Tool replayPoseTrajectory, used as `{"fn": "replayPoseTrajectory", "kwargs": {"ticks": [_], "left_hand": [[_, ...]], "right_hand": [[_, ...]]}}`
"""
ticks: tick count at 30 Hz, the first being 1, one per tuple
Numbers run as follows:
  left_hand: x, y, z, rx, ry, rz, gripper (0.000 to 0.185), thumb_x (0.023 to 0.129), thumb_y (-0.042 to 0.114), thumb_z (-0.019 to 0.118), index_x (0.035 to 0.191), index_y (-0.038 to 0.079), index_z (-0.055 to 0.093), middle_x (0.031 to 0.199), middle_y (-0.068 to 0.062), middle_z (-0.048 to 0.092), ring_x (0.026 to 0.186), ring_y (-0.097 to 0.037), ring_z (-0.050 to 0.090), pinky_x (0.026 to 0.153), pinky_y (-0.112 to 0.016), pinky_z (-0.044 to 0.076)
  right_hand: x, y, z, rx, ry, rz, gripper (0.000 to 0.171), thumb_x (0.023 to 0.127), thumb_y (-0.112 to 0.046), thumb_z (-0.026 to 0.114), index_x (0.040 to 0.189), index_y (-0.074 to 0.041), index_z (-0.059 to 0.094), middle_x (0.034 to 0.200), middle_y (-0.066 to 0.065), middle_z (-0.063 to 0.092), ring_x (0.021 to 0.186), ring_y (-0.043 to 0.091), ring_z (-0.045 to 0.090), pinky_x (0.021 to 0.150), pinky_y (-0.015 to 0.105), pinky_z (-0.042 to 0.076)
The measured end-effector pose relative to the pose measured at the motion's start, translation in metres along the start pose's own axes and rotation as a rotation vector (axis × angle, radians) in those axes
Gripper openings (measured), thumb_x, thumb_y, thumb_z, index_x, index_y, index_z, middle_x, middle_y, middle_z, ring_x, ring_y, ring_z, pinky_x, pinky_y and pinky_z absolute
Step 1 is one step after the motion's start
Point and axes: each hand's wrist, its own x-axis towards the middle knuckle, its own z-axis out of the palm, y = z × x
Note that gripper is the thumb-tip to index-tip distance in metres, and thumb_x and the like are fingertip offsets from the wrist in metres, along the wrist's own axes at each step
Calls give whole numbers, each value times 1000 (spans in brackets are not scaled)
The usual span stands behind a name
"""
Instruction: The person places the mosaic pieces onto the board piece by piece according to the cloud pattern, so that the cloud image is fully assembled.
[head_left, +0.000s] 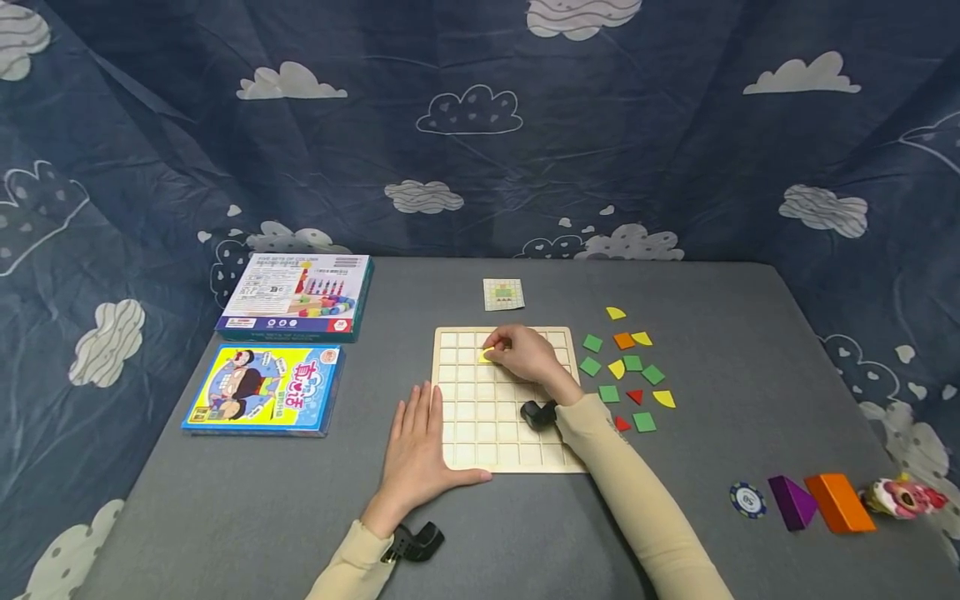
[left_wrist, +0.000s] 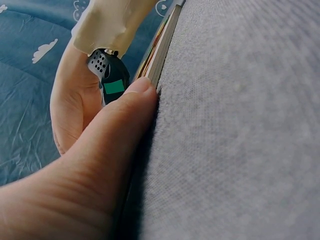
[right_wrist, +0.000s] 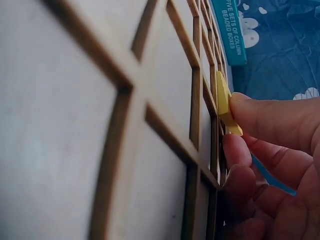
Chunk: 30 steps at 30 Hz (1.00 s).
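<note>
On grey desk (head_left: 300, 517), wooden grid board (head_left: 480, 433): right hand (head_left: 525, 354) pinches yellow piece (right_wrist: 223, 102) between fingertips over upper-left cell. Left hand (head_left: 416, 446) lies flat, fingers straight, thumb against board's lower-left edge. Loose coloured pieces (head_left: 628, 367) right of board.

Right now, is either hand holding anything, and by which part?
The right hand pinches a small yellow piece by its edge, at the wooden grid board. The left hand holds nothing; it rests flat against the board's left edge.
</note>
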Motion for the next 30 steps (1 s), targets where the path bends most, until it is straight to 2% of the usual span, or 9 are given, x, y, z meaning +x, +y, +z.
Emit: {"fn": "replayPoseTrajectory", "kwargs": {"ticks": [6,18,25,30], "left_hand": [[0,2,-1,0,-11,-4,136,56,86,60,148,-6,19,153,-24,17,141,-35,10,112,-49,7],[1,1,-1,14,-30,-12,137,56,86,60,149,-5,16,154,-23,14,142,-33,8,112,-48,6],[1,1,0,14,-12,-3,137,56,87,59,148,-6,18,153,-23,17,141,-34,10,112,-49,7],[1,0,0,7,-31,-12,137,57,88,57,149,-5,16,154,-22,14,142,-33,7,112,-47,5]], "right_hand": [[0,0,0,-9,-11,-2,6,87,-21,69,89,-16,71,77,-3,59,70,16,52,66,33,38],[0,0,-3,42,-23,9,9,84,-17,73,91,-13,71,79,-1,60,71,17,53,66,33,38],[1,1,-4,46,11,27,11,81,-17,76,88,-11,72,75,-1,63,68,16,54,66,31,40],[1,-2,-7,30,11,30,11,80,-17,77,88,-11,74,73,-3,64,66,15,56,66,32,42]]}}
